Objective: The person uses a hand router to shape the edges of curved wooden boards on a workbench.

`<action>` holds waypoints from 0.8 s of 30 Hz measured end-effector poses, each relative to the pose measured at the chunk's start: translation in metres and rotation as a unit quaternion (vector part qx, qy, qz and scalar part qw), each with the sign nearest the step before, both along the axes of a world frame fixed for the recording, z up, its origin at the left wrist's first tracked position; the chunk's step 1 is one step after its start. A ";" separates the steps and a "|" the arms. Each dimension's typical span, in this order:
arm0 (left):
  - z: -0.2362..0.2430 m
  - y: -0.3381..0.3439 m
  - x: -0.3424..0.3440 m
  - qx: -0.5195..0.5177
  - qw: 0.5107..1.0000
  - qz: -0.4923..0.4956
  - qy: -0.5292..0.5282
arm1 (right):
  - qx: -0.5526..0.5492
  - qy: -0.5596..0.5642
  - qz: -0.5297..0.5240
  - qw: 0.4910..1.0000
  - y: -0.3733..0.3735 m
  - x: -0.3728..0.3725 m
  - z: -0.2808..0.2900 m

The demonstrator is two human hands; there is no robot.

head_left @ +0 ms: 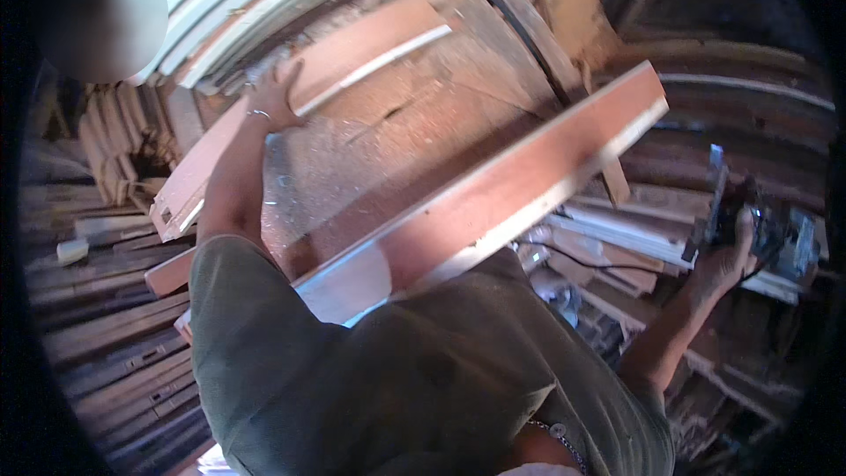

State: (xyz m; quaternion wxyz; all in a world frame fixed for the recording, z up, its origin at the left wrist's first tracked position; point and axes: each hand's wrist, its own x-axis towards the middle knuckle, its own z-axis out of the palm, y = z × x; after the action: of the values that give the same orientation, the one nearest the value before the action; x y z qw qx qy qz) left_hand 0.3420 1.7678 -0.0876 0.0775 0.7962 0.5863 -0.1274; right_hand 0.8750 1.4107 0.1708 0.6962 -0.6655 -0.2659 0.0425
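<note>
Dark olive-green short-sleeved shirt (397, 379), worn by the person, with a metal chain necklace (564, 441) at the collar. Directly beyond it: one long reddish-brown wooden board with pale edges (502, 198), set diagonally across the near side of a broad, dust-covered wooden work surface (388, 145), its left end brightly lit. On the far side of that surface: a second reddish-brown wooden board with a white front edge (379, 40), roughly parallel to the first and well apart from it.

Left hand (278, 99): thin pale bracelet (258, 114) at the wrist; fingers spread, resting on the second board, not closed around it. Right hand (738, 251): out to the right, at a dark tool with metallic parts (762, 225), possibly a power tool; the spot is dim, and whether the fingers close on it cannot be told.

Surroundings: black cable (586, 262), right of the near board; pale long planks (238, 0), stacked beyond the surface; brown wooden planks (115, 344), piled at left.
</note>
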 end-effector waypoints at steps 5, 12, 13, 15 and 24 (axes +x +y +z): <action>-0.043 0.019 -0.008 0.028 0.997 -0.017 -0.071 | 0.030 -0.041 0.014 0.999 0.007 -0.016 -0.007; -0.026 -0.054 -0.056 0.048 0.984 -0.009 -0.173 | 0.077 -0.015 0.170 0.982 0.060 -0.047 -0.013; -0.019 -0.068 -0.070 0.064 0.975 -0.023 -0.211 | 0.072 -0.003 0.194 0.978 0.072 -0.051 -0.014; 0.013 -0.098 -0.097 0.029 0.962 0.070 -0.263 | 0.118 0.053 0.253 0.959 0.096 -0.062 -0.021; 0.113 -0.340 -0.198 0.300 0.752 0.451 -0.375 | 0.049 0.128 0.539 0.831 0.209 -0.111 -0.069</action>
State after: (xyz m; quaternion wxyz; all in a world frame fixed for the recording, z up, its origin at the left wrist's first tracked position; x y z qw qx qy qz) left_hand 0.1441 1.4277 0.0252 0.0968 0.4052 0.8095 0.4137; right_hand 0.7641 1.6196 0.1014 0.6219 -0.3702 -0.4925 0.4833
